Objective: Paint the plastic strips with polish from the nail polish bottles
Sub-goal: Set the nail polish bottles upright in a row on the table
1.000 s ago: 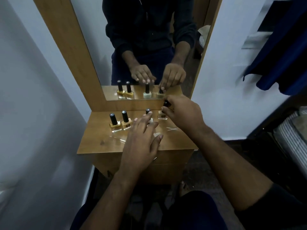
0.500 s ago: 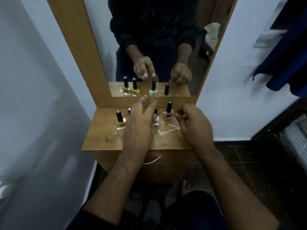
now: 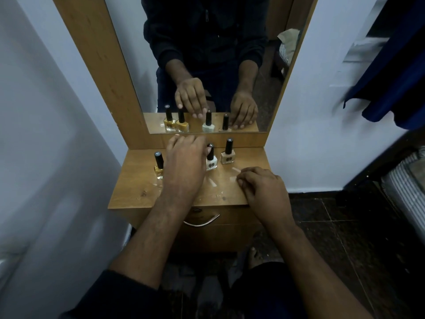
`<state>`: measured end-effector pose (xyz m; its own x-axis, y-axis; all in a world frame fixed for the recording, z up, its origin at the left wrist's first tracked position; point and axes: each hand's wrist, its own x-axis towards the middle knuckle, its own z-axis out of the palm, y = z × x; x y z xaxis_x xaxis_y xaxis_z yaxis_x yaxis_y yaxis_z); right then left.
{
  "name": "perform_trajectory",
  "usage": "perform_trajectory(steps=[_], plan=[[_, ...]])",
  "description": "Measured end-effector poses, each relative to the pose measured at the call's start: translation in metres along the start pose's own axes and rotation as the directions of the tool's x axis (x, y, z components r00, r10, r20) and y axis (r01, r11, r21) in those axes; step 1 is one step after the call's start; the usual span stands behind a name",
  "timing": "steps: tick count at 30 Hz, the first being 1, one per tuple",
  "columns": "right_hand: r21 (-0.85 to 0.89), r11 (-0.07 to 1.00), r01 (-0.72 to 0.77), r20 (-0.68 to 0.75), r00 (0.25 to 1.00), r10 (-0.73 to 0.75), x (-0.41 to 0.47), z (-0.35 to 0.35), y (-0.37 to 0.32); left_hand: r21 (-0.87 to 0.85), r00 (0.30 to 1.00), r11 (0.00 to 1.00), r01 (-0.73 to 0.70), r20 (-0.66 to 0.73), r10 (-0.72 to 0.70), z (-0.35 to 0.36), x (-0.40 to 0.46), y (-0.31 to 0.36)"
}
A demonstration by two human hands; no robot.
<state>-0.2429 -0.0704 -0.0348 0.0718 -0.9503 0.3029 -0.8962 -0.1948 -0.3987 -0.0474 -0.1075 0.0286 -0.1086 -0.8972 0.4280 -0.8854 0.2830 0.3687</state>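
Since a moment ago the left hand [image 3: 184,160] has reached further back over the bottles, fingers relaxed and holding nothing, the white nail polish bottle [image 3: 211,158] just right of its grip. The right hand [image 3: 261,186] has dropped onto the desk [image 3: 133,180], fingers curled at a plastic strip [image 3: 233,178]; whether it pinches it, I cannot tell. Best pin the strip flat before uncapping.

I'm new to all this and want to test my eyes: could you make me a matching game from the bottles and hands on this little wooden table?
Things:
1. yellow bottle
2. white bottle
3. beige bottle
4. right hand

Descriptions:
A. furthest right of the bottles
B. fingers down by the clear strips
C. furthest left, in plain sight
D. just beside the left hand

Pairs: 1-C, 2-D, 3-A, 4-B
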Motion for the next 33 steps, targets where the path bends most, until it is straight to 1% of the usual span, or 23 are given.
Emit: perform_trajectory(steps=[4,7,10,12,14,16,21,24,27,31,33], plan=[[-0.004,1.0,-0.029,-0.003,1.0,0.029,0.0,0.006,-0.004,-0.065,0.989,0.997,-0.052,-0.14,0.043,-0.001,-0.023,-0.003],[0.037,0.998,-0.055,-0.105,0.993,0.059,-0.006,0.013,-0.009,-0.138,0.985,0.99,-0.033,-0.173,0.008,0.003,-0.055,-0.009],[0.214,0.973,-0.092,-0.271,0.951,0.149,-0.014,0.021,-0.025,-0.137,0.99,0.991,0.003,-0.142,-0.023,0.009,-0.086,-0.021],[0.292,0.954,-0.062,-0.305,0.94,0.155,-0.021,0.028,-0.041,-0.098,0.991,0.995,0.004,-0.136,-0.018,0.011,-0.098,-0.029],[0.272,0.962,0.009,-0.278,0.958,0.07,-0.026,0.037,-0.051,-0.084,0.988,0.996,0.009,-0.153,-0.022,0.01,-0.101,-0.036],[0.219,0.974,0.064,-0.221,0.975,-0.014,-0.03,0.044,-0.051,-0.064,0.989,0.997,0.031,-0.145,-0.041,0.01,-0.105,-0.043],[0.088,0.988,0.127,-0.115,0.986,-0.116,-0.033,0.046,-0.049,0.032,0.994,0.998,0.057,-0.096,-0.053,0.015,-0.121,-0.058],[0.06,0.989,0.136,-0.086,0.988,-0.131,-0.035,0.048,-0.05,0.062,0.997,0.997,0.053,-0.062,-0.049,0.018,-0.12,-0.061],[0.083,0.986,0.145,-0.088,0.986,-0.138,-0.038,0.047,-0.051,0.024,0.999,0.999,0.037,-0.04,-0.036,0.019,-0.121,-0.059],[0.128,0.984,0.121,-0.09,0.99,-0.11,-0.039,0.044,-0.054,-0.046,0.999,0.998,-0.032,-0.021,0.031,0.02,-0.118,-0.051],[0.125,0.983,0.132,-0.072,0.99,-0.124,-0.037,0.045,-0.06,-0.056,0.997,0.996,-0.074,-0.002,0.074,0.021,-0.117,-0.049]])
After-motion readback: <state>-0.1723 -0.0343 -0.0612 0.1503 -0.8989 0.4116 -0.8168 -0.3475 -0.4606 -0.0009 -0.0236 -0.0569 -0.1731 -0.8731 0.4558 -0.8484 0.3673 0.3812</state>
